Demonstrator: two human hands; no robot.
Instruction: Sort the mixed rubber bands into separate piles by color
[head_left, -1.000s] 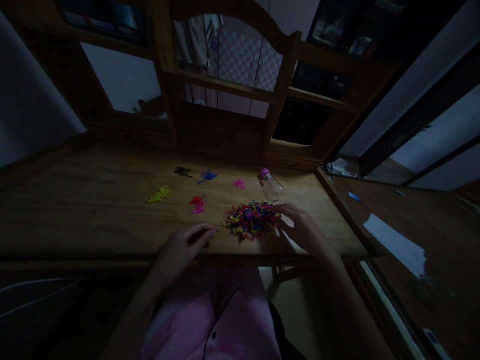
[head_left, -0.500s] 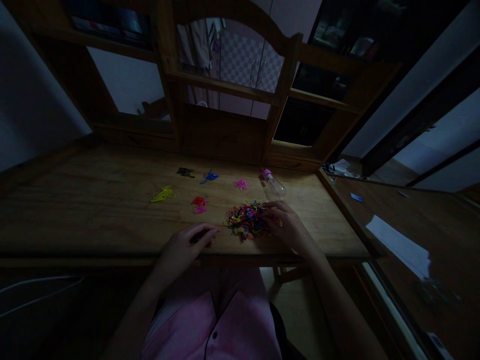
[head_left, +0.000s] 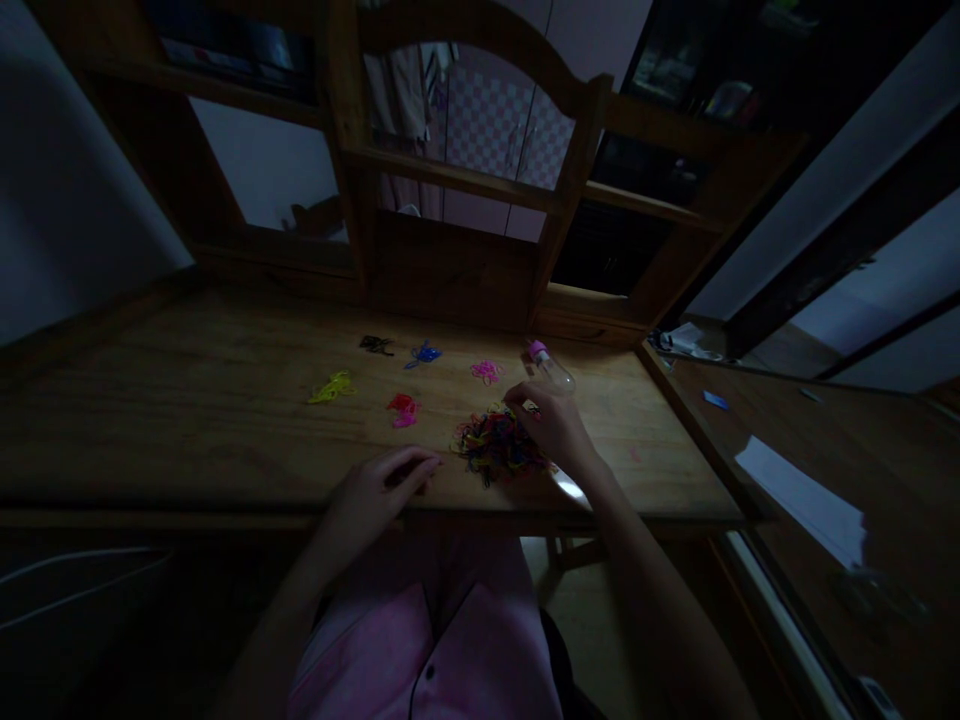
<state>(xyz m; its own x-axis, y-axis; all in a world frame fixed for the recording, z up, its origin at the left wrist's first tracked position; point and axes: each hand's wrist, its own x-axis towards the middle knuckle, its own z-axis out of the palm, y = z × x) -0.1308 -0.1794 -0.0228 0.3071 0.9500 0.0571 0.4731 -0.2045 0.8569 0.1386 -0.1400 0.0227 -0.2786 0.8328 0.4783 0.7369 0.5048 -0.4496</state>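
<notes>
Fingertips (head_left: 513, 398) of the right hand (head_left: 556, 425) were drawn close together over the far side of the mixed pile (head_left: 496, 450), the wrist angled in from the right; whether a band was pinched between them could not be told. The left hand (head_left: 384, 485) lay at the near edge, just left of the pile, its fingers curled and the thumb close to the forefinger, narrow rather than spread; anything held there was too small and dark to make out.

The pile, a loose tangle of small colored bands, sat on the wooden desk (head_left: 225, 420) between the two hands. Each band looked thin, soft and stretchy, and would probably weigh next to nothing; the likely trouble was loops snagging on neighbors. A fingertip pinch on one exposed strand at the pile's edge seemed the best hold, with a gentle lift to free it.

Farther out lay smaller groups: red and pink bands (head_left: 403, 408) nearest the left hand, yellow bands (head_left: 332, 387) beyond on the left, then black bands (head_left: 377, 345), blue bands (head_left: 425, 354) and pink bands (head_left: 487, 372) toward the back. A clear bottle (head_left: 556, 376) with a pink top was just beyond the right hand.
</notes>
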